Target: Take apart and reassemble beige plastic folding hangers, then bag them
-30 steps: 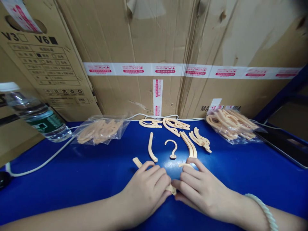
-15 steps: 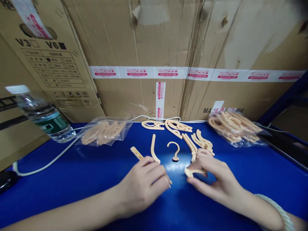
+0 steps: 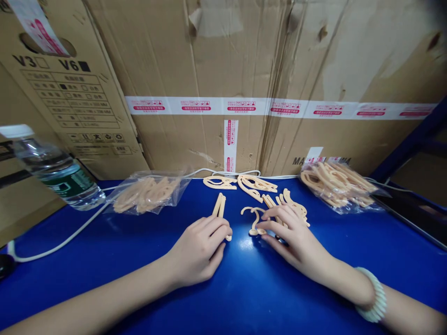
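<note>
My left hand (image 3: 204, 249) is closed over the near end of two beige plastic hanger arms (image 3: 219, 204) lying side by side on the blue table. The fingers hide their lower parts. My right hand (image 3: 296, 237) has its thumb and index finger at the round base of a beige hanger hook (image 3: 261, 231), partly covered by the fingers. That hook lies against another hanger hook (image 3: 256, 218). Just behind the right hand are more hanger arms (image 3: 270, 201) and several curved hanger pieces (image 3: 295, 204), partly hidden.
Folded beige hangers (image 3: 220, 183) lie at the back. Clear bags of hanger parts rest at left (image 3: 146, 193) and right (image 3: 338, 186). A water bottle (image 3: 66, 179) stands tilted at left beside a white cable (image 3: 52, 255). Cardboard boxes (image 3: 195, 60) wall off the rear.
My left hand has brought its hanger arm alongside the one on the table. My right hand has moved forward and left, setting its hook beside the other hook.
</note>
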A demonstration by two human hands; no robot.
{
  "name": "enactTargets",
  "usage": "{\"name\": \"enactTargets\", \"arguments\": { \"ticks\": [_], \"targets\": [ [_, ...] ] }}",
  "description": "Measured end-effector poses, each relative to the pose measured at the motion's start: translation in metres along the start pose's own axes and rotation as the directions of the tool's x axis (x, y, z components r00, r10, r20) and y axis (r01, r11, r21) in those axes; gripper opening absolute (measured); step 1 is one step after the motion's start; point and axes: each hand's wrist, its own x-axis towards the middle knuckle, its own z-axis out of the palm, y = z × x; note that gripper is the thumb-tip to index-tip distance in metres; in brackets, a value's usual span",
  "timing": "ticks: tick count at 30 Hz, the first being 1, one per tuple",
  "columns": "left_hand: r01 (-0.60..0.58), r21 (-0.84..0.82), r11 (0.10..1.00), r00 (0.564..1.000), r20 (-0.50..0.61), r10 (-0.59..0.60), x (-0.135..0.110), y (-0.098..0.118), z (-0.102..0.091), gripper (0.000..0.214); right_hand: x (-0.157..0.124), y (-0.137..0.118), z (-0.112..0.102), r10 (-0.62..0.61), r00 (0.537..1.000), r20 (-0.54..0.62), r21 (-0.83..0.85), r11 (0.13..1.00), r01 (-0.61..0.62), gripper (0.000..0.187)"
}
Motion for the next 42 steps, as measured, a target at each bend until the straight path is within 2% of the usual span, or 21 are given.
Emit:
{"name": "enactTargets", "arguments": {
  "ticks": [4,10,16,19,21,22,24,27,32,36,39,42],
  "targets": [
    [0.008,0.005,1.0,0.999,-0.039,-0.008,0.0,0.003,0.001,0.015,0.003,0.0,0.008,-0.017,1.0,0.006,-0.048,0.999,0.017,0.017],
    [0.174,-0.018,0.985,0.985,-0.013,-0.174,-0.002,0.001,0.006,0.016,0.001,-0.002,0.005,0.003,0.999,0.054,0.02,1.0,-0.004,0.018],
    [0.096,-0.017,0.995,0.994,-0.054,-0.096,-0.001,-0.005,0.009,0.013,0.001,0.007,-0.01,0.027,0.999,-0.024,-0.031,0.999,-0.027,0.017],
    [0.081,-0.038,0.996,0.994,-0.072,-0.084,-0.001,-0.007,0.01,0.013,0.003,0.019,-0.024,0.042,0.993,-0.107,-0.074,0.996,-0.05,0.017],
    [0.076,-0.047,0.996,0.994,-0.075,-0.079,-0.001,-0.008,0.01,0.012,0.003,0.027,-0.035,0.058,0.991,-0.123,-0.08,0.994,-0.068,0.018],
    [0.073,-0.052,0.996,0.994,-0.074,-0.076,0.0,-0.008,0.01,0.011,0.002,0.032,-0.041,0.062,0.994,-0.092,-0.081,0.994,-0.07,0.02],
    [0.069,-0.059,0.996,0.994,-0.077,-0.074,0.0,-0.009,0.01,0.009,0.001,0.041,-0.052,0.063,0.997,0.045,-0.087,0.994,-0.059,0.024],
    [0.065,-0.072,0.995,0.994,-0.087,-0.071,0.001,-0.01,0.01,0.008,-0.003,0.056,-0.062,0.07,0.974,0.214,-0.132,0.99,-0.042,0.029],
    [0.067,-0.097,0.993,0.993,-0.089,-0.075,0.001,-0.011,0.01,0.007,-0.012,0.078,-0.064,0.101,0.962,0.252,-0.214,0.976,-0.047,0.034],
    [0.066,-0.107,0.992,0.992,-0.099,-0.077,0.001,-0.012,0.01,0.006,-0.02,0.087,-0.065,0.188,0.917,0.351,-0.245,0.964,-0.104,0.055],
    [0.063,-0.115,0.991,0.991,-0.11,-0.076,0.001,-0.012,0.011,0.007,-0.025,0.09,-0.065,0.213,0.9,0.381,-0.233,0.964,-0.13,0.068],
    [0.061,-0.118,0.991,0.991,-0.109,-0.074,0.001,-0.013,0.011,0.007,-0.027,0.091,-0.064,0.188,0.902,0.388,-0.185,0.975,-0.124,0.067]
  ]
}}
